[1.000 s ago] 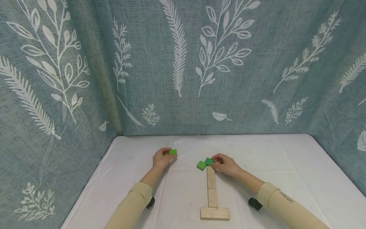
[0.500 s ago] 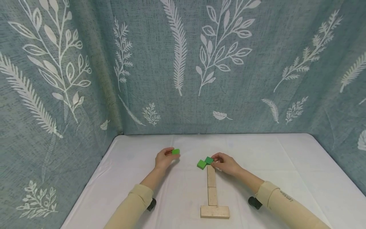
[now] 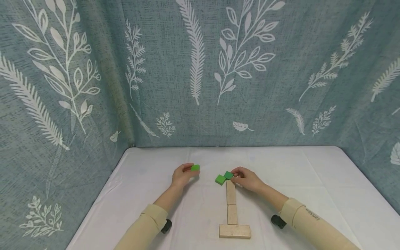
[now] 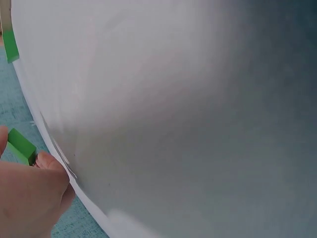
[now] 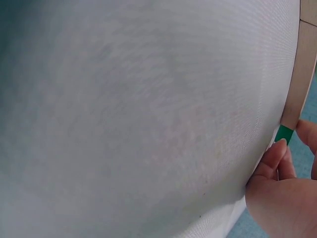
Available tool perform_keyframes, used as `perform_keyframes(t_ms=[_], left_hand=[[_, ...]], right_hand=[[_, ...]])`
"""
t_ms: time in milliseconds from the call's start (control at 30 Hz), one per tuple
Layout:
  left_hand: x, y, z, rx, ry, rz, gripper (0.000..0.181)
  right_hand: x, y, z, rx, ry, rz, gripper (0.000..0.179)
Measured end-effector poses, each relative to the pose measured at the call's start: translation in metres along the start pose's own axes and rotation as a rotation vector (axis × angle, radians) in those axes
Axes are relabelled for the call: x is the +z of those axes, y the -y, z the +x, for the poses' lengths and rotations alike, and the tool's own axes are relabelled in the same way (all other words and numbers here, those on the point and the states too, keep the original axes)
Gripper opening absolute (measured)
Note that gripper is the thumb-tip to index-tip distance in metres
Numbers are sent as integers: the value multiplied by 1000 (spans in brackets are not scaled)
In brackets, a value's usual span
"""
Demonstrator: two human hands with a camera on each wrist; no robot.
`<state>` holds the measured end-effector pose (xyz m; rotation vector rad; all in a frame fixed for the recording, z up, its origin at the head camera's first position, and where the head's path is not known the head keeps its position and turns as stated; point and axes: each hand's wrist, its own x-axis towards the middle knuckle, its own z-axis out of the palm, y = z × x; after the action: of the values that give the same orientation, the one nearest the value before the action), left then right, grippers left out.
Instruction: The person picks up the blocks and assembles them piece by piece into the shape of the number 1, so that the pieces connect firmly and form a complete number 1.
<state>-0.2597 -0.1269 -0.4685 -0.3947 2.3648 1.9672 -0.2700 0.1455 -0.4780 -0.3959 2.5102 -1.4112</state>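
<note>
My left hand [image 3: 182, 175] pinches a light green block [image 3: 195, 167] between thumb and fingers, apart from the other blocks; the left wrist view shows the same green block [image 4: 21, 147]. Over to the right, my right hand [image 3: 249, 180] pinches a darker green block [image 3: 228, 175] at the far end of a wooden strip. That strip is two wooden blocks [image 3: 231, 192] end to end, with a crosswise wooden block [image 3: 234, 231] at the near end. Another green block [image 3: 220, 179] lies at the darker one's left corner. Fingers partly hide the darker block [image 5: 284, 134] in the right wrist view.
A white cloth covers the table [image 3: 287, 166]. Behind it and along the sides hangs a blue-green curtain [image 3: 206, 121] with white leaf patterns. Black wrist cameras sit under both forearms, one left camera [image 3: 166, 226] and one right camera [image 3: 278, 221].
My left hand has moved a little to the right with its light green block, closer to the others. My right hand stays in place at the darker green block.
</note>
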Motion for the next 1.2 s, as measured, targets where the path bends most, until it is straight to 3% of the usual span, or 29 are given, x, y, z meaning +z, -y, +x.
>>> perform_keyframes(t_ms=[633,1200], left_hand=[[12,0,-11,10,72,22,49],[22,-3,-21,79,129,166,46]], right_hand=[[-1,-1,-1,-5,6,4,31],[-1,-4,2,-6,-2,-12,30]])
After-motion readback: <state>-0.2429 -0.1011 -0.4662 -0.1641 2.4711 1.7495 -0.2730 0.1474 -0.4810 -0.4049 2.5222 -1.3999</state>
